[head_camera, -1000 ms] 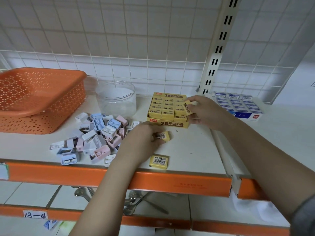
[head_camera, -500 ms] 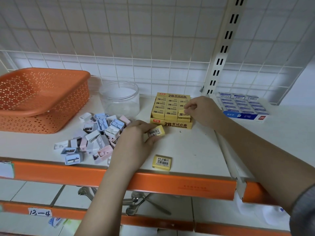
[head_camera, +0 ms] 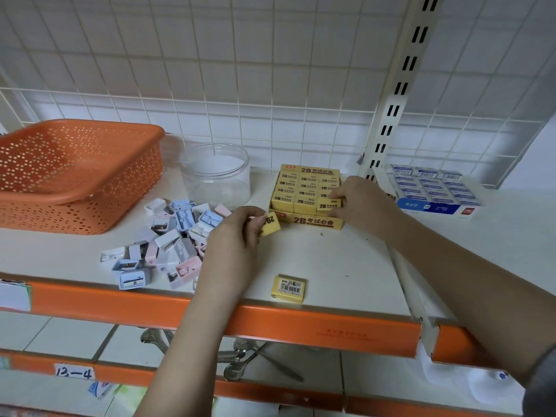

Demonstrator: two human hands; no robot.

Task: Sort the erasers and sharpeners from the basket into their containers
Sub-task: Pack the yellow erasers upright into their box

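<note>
The orange perforated plastic basket (head_camera: pixel 75 173) sits at the far left of the white shelf (head_camera: pixel 346 266) and appears empty, though its near corner is hidden from me. Beside it stands the clear round plastic jar (head_camera: pixel 215 173), open, with nothing in it that I can make out. In front lies the heap of small pastel plastic sharpeners (head_camera: pixel 168 242), loose and unsorted. My left hand (head_camera: pixel 234 236) pinches a small yellow sleeved eraser (head_camera: pixel 270 224) by its edges, just in front of the yellow cardboard eraser box (head_camera: pixel 307 195). I judge it light, firm and slightly grippy; holding the short sides suits slotting it in. A second yellow eraser (head_camera: pixel 288 288) lies barcode-up near the shelf's front edge. My right hand (head_camera: pixel 358 203) presses its fingertips on an eraser (head_camera: pixel 329 203) in the box's front-right corner, seating it. Further right is the blue-and-white eraser box (head_camera: pixel 433 191). The box is nearly full, so free slots are few.
</note>
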